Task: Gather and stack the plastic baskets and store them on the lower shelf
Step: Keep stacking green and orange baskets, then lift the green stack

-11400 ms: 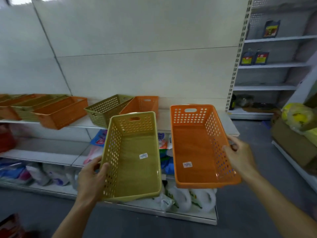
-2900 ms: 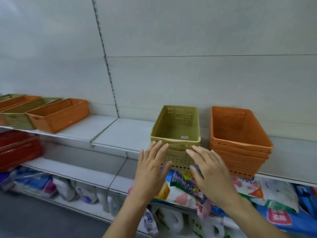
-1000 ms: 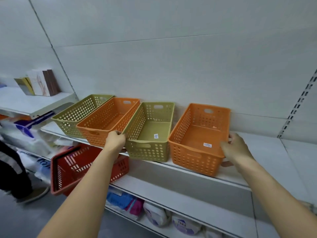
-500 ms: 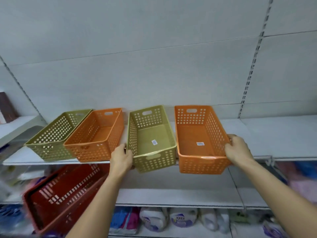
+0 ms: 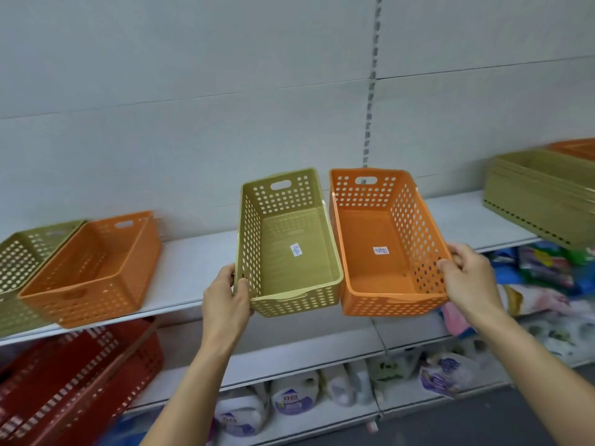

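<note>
My left hand (image 5: 227, 299) grips the near left corner of an olive-green perforated basket (image 5: 286, 246). My right hand (image 5: 468, 278) grips the right wall of an orange perforated basket (image 5: 383, 249). Both baskets are held side by side in the air in front of the white shelf (image 5: 193, 268), each with a small sticker inside. On the shelf at the left stand another orange basket (image 5: 93, 272) and a green basket (image 5: 19, 255). At the far right a stack of green baskets (image 5: 544, 191) sits on the shelf, with an orange stack (image 5: 576, 148) behind it.
Red shopping baskets (image 5: 74, 384) lean below the shelf at the lower left. Bagged goods and white jugs (image 5: 289, 397) fill the bottom shelves, and colourful packages (image 5: 547, 272) lie under the stacks at the right. A grey back panel rises behind the shelf.
Both held baskets have come off the shelf and travelled to the right with my hands. The view has swung right, so the green and orange stacks now show at the right edge.
</note>
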Demonstrator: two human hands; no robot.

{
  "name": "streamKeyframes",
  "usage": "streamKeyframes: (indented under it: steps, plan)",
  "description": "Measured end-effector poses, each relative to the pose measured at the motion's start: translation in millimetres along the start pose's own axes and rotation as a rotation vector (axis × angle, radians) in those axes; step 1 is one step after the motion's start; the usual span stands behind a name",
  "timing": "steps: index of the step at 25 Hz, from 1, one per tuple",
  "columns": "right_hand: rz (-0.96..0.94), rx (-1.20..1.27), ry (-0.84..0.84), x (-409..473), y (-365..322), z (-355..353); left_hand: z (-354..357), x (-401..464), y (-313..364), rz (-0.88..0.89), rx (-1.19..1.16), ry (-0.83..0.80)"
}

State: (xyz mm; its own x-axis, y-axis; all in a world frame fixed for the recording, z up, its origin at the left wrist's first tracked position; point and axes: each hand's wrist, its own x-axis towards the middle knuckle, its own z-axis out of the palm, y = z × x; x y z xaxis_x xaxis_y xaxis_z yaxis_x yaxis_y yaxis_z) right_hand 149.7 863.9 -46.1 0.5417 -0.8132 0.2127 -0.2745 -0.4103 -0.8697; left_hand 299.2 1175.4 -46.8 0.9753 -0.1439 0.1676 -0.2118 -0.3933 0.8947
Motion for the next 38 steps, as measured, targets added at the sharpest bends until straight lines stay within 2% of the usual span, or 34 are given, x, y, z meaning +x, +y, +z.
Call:
streamKeyframes:
  steps: [5,11,15,19,28,36,38]
  plan:
    - [0.040,0.036,0.089,4,49,-108,73,-54,57,0.041,-0.086,-0.081]
    - [0.081,0.087,0.195,21,124,-269,204,-125,128,0.084,-0.175,-0.177]
    - [0.101,0.097,0.275,41,174,-373,293,-165,187,0.083,-0.253,-0.185]
    - [0.085,0.070,0.330,73,203,-446,365,-177,244,0.147,-0.258,-0.156]
    - [0.035,0.121,0.363,182,243,-515,499,-118,370,0.229,-0.226,-0.031]
    - [-0.081,0.146,0.292,329,275,-544,613,-68,380,0.177,-0.046,0.127]
    - [-0.113,0.175,0.284,358,279,-547,628,-65,378,0.157,0.068,0.173]
